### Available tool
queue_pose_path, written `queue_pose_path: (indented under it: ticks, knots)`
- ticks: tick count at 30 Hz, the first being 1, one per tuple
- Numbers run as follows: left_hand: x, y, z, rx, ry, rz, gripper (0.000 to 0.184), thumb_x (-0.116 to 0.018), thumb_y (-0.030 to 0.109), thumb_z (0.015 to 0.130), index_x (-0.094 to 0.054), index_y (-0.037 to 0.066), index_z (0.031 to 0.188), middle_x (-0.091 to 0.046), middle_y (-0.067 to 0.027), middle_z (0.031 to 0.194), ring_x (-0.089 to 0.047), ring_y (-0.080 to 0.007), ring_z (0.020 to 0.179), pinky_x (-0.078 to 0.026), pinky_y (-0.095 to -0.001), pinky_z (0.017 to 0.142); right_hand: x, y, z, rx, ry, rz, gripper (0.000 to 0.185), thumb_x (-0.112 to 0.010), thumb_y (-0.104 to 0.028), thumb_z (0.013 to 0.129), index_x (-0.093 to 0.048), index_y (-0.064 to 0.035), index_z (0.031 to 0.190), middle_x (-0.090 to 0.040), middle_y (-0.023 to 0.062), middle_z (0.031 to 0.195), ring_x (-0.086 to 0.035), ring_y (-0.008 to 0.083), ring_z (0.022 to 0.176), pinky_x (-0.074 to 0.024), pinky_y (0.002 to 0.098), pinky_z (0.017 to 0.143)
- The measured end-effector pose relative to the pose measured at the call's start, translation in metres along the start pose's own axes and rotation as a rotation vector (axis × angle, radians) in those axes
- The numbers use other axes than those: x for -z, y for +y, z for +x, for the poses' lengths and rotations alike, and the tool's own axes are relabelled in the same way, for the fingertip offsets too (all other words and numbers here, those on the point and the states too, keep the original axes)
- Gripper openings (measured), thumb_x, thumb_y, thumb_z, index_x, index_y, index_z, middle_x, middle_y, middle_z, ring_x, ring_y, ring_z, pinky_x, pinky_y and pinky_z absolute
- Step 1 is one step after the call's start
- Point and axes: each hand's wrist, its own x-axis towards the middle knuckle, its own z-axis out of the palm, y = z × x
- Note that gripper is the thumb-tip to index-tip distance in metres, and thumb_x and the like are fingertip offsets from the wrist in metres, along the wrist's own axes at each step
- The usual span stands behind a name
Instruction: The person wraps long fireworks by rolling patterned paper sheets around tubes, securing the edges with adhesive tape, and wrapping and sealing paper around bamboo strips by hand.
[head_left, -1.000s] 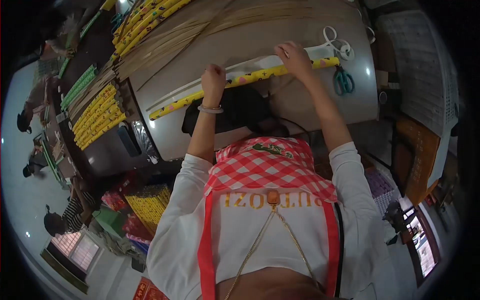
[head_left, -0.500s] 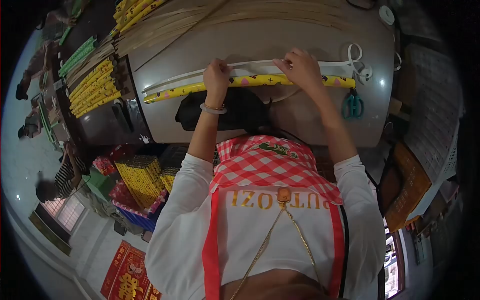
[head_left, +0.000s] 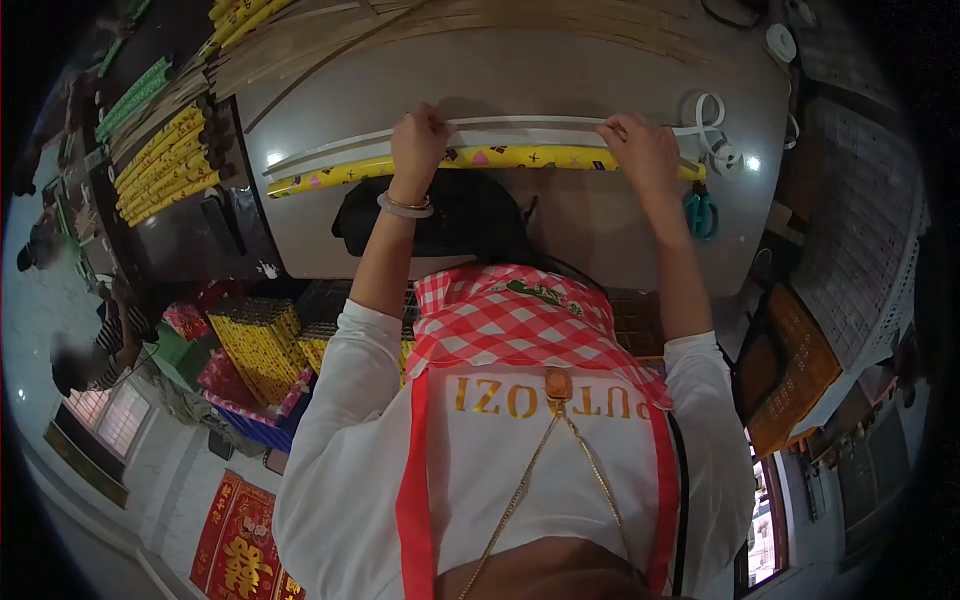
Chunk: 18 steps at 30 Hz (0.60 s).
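Note:
A long white strip [head_left: 530, 121] runs between my hands, just above a yellow patterned tube [head_left: 530, 157] that lies across the table. The fingers of my left hand [head_left: 418, 150] are closed in a pinch on the strip. Farther right, my right hand [head_left: 645, 155] pinches the same strip, its wrist passing over the tube near the tube's right end. Past that hand, the strip ends in loose curls [head_left: 712, 110]. Teal-handled scissors [head_left: 702, 213] lie just below the tube's right end. Close under my left forearm is a black bag [head_left: 465, 218].
Thin brown strips [head_left: 480, 35] cover the table's far side. Yellow rolls [head_left: 165, 170] and green rolls [head_left: 135, 95] are stacked on the left. Below the table stands a bin of yellow tubes [head_left: 255, 345]. A person in a striped top [head_left: 110, 335] is at the far left.
My right hand has moved right along the strip, and its spread fingers have closed on it. My left hand stays at about the same part of the tube. The whole view has shifted slightly.

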Motion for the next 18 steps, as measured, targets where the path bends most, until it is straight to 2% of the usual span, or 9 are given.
queue_pose_path:
  ticks: [4, 7, 9, 18]
  knots:
    - [-0.001, 0.000, -0.001, 0.045, -0.004, 0.008, 0.020, -0.071, 0.014, 0.065, -0.058, 0.005, 0.077, -0.062, -0.0114, 0.068, -0.061, -0.0311, 0.067, -0.048, -0.0387, 0.058, -0.006, 0.001, -0.001, 0.033, 0.036, -0.032, 0.018, -0.064, -0.030, 0.076, -0.065, -0.0118, 0.079, -0.064, 0.0036, 0.076, -0.060, 0.0226, 0.073, -0.0423, 0.0366, 0.066]
    - [-0.002, -0.003, -0.001, 0.038, -0.003, -0.006, 0.019, -0.071, 0.014, 0.065, -0.059, 0.005, 0.077, -0.062, -0.0116, 0.069, -0.061, -0.0316, 0.067, -0.048, -0.0387, 0.058, -0.009, -0.001, -0.001, -0.004, 0.017, -0.041, 0.019, -0.062, -0.031, 0.078, -0.065, -0.0119, 0.079, -0.064, 0.0029, 0.078, -0.060, 0.0221, 0.077, -0.0408, 0.0363, 0.067]
    - [-0.002, -0.004, 0.000, 0.027, -0.004, -0.030, 0.019, -0.071, 0.014, 0.065, -0.059, 0.005, 0.077, -0.062, -0.0118, 0.070, -0.061, -0.0318, 0.068, -0.048, -0.0387, 0.059, -0.016, -0.001, -0.001, 0.000, 0.084, -0.060, 0.015, -0.063, -0.027, 0.076, -0.063, -0.0127, 0.075, -0.062, 0.0019, 0.073, -0.058, 0.0217, 0.073, -0.0377, 0.0360, 0.066]
    - [0.001, 0.002, 0.001, 0.102, -0.054, -0.002, 0.020, -0.071, 0.014, 0.066, -0.059, 0.004, 0.078, -0.062, -0.0119, 0.072, -0.061, -0.0312, 0.072, -0.048, -0.0391, 0.061, -0.025, 0.002, 0.002, -0.024, 0.077, -0.078, 0.014, -0.063, -0.027, 0.076, -0.063, -0.0138, 0.073, -0.061, 0.0019, 0.071, -0.058, 0.0210, 0.074, -0.0369, 0.0363, 0.068]
